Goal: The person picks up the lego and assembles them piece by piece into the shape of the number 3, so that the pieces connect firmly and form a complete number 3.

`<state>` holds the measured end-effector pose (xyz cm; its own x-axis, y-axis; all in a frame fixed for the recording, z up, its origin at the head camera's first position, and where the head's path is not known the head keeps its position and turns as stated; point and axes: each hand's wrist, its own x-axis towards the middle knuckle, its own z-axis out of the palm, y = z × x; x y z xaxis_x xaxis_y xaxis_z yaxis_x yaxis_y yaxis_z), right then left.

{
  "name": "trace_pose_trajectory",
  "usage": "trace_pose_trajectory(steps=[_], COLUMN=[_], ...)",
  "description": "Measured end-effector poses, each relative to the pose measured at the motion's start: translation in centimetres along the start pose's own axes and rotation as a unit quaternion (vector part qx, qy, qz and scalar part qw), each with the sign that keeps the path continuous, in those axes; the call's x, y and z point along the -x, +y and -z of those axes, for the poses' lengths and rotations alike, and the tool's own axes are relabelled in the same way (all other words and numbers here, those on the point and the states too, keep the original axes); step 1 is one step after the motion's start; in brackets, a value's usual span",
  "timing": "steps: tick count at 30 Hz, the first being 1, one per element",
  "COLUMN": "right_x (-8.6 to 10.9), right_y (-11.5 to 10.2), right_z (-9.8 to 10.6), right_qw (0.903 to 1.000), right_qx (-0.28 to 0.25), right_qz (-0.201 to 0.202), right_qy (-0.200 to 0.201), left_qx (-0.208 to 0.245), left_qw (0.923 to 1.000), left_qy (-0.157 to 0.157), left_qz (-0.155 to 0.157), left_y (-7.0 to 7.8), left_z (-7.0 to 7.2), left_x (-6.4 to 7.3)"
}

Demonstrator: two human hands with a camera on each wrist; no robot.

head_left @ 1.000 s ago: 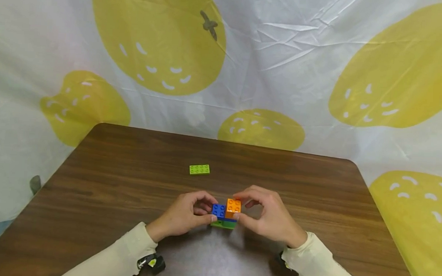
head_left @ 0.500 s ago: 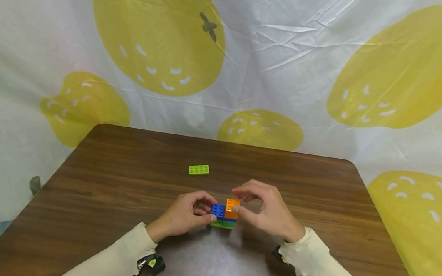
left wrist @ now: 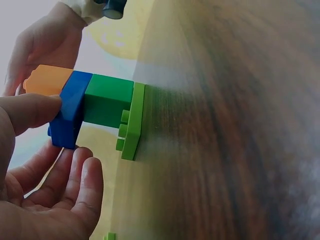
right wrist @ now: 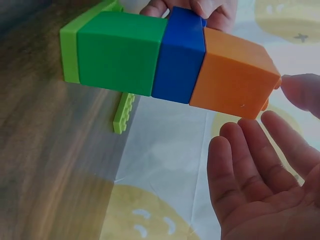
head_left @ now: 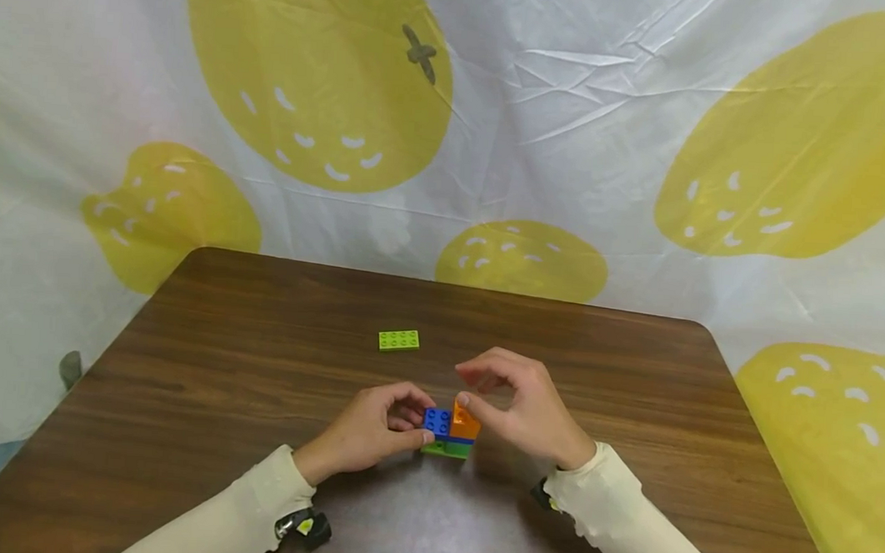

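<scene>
A small stack of toy building bricks stands on the table in front of me. At its bottom lies a light green studded plate point(left wrist: 134, 125), with a green brick point(right wrist: 120, 52) on one end. Across the top of that sits a blue brick point(head_left: 437, 421), and an orange brick point(head_left: 466, 426) rises from its right end. My left hand point(head_left: 359, 433) pinches the blue brick at its overhanging left end, thumb in front and fingers behind. My right hand point(head_left: 529, 410) is loosely spread over the orange brick, the thumb tip right at its studs and the other fingers apart from it.
A loose lime green plate point(head_left: 398, 340) with two rows of studs lies farther back on the brown wooden table point(head_left: 258, 359). Behind the table's far edge hangs a white cloth point(head_left: 539, 148) with yellow fruit prints.
My right hand has released the orange brick's sides and moved up and left, its thumb now over the brick's top. The left hand and the stack have stayed put.
</scene>
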<state>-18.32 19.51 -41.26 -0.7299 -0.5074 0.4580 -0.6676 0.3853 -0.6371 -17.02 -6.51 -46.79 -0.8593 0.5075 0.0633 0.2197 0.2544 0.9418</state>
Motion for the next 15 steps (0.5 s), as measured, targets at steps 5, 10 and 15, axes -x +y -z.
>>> trace_pose_trajectory(steps=[5, 10, 15], right_x=[-0.8, -1.7, -2.7], right_y=[0.0, 0.2, 0.6], right_z=[-0.1, -0.2, -0.2], right_qw=[1.0, 0.9999, 1.0], right_qx=[-0.004, -0.01, -0.006], right_qz=[-0.005, -0.006, -0.001], right_qy=[0.0, -0.003, -0.005], left_qx=[-0.002, -0.008, -0.008], left_qw=[1.0, 1.0, 1.0], left_qy=[-0.001, -0.001, 0.0], left_qz=[-0.001, 0.0, 0.004], left_y=[0.0, 0.0, -0.1], left_z=[0.1, 0.2, 0.2], left_x=[0.0, 0.0, 0.0])
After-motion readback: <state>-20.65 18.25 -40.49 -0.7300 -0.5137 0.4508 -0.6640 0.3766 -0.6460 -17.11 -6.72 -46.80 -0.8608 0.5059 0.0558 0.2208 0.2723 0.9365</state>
